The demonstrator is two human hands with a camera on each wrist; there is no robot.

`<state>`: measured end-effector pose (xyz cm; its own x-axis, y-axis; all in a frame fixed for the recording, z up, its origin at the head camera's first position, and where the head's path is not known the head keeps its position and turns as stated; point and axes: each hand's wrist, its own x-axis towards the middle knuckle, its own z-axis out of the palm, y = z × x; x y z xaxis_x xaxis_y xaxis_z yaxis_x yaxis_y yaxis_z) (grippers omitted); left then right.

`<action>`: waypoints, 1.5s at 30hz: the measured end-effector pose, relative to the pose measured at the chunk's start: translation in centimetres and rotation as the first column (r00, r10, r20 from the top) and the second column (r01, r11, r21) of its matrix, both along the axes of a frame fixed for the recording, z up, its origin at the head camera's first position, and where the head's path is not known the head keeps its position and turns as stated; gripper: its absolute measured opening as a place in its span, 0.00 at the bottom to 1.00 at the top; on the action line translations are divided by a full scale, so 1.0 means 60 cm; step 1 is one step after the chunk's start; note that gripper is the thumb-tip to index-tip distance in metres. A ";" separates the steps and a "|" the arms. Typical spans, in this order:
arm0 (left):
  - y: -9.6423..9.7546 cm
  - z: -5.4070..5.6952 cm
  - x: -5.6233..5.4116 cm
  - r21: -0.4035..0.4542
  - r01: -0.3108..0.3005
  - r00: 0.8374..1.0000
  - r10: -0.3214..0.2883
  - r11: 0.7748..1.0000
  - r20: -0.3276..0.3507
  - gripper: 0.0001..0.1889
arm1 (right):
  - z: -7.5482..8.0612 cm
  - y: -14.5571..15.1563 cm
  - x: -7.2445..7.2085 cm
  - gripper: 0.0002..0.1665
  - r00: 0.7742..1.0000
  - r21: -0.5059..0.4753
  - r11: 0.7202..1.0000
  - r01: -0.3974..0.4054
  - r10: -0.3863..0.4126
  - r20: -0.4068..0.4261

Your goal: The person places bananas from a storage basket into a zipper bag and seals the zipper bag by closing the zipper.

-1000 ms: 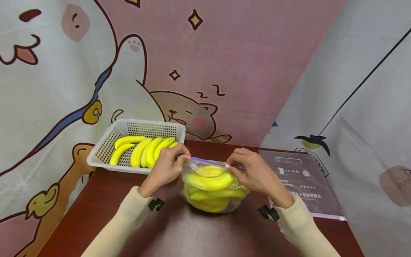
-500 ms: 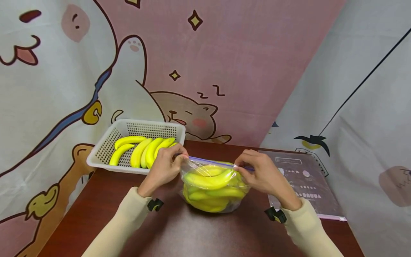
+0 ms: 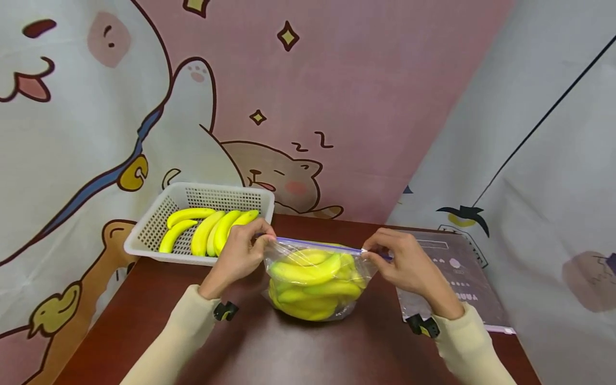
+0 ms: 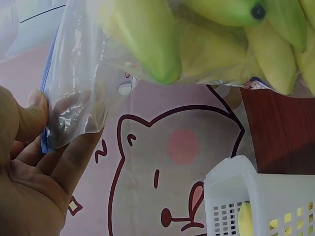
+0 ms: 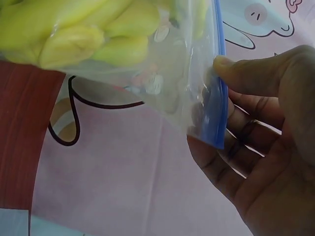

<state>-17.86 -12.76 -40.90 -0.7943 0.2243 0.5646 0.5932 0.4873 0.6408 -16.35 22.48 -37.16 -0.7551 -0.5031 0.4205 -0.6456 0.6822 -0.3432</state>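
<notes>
A clear zip bag (image 3: 315,280) full of yellow bananas (image 3: 308,270) stands on the table in the head view, its blue-purple zip strip (image 3: 317,244) stretched along the top. My left hand (image 3: 242,251) pinches the left end of that strip between thumb and fingers. At the other end, my right hand (image 3: 406,262) pinches the strip near its right corner. The left wrist view shows the left thumb (image 4: 35,115) against the strip, fingers behind the film. In the right wrist view the right thumb (image 5: 246,73) presses the strip from the near side.
A white perforated basket (image 3: 137,247) holding several bananas (image 3: 204,232) stands at the back left, just beyond the left hand. Behind the right hand lies a flat zip bag (image 3: 474,291) with white print. A cartoon-print cloth (image 3: 366,107) hangs behind the dark red table (image 3: 159,315).
My right hand has slid rightward along the zip strip to near its corner. My left hand keeps its pinch on the left end. The view has shifted slightly.
</notes>
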 end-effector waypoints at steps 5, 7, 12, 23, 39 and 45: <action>-0.006 -0.001 0.001 -0.006 -0.009 1.000 0.009 1.000 -0.004 0.08 | -0.004 0.010 0.000 0.06 1.000 0.007 1.000 0.014 -0.014 0.005; -0.005 -0.001 -0.001 -0.010 -0.001 1.000 0.001 1.000 -0.003 0.07 | -0.004 0.017 0.000 0.07 1.000 0.009 1.000 0.019 -0.018 -0.005; -0.004 -0.003 -0.005 -0.009 -0.003 1.000 0.003 1.000 0.001 0.08 | -0.005 0.037 0.001 0.09 0.999 0.022 1.000 0.022 -0.022 -0.025; -0.007 -0.003 -0.004 -0.001 0.000 1.000 0.000 1.000 0.012 0.06 | -0.006 0.056 0.005 0.11 0.999 0.017 0.999 0.030 -0.029 -0.016; 0.001 -0.058 0.001 0.255 0.064 0.932 -0.149 0.965 0.329 0.30 | -0.058 0.056 -0.025 0.02 0.965 -0.157 0.979 0.127 -0.085 0.250; 0.020 -0.100 0.021 0.367 0.055 0.830 -0.247 0.929 0.500 0.49 | -0.085 0.054 -0.044 0.11 0.929 -0.216 0.954 0.208 -0.124 0.348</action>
<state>-16.57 -11.58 -46.90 -0.9602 0.2480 0.1284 0.1639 0.1283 0.9781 -18.97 25.72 -42.29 -0.9346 -0.2721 0.2290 -0.3533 0.6372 -0.6850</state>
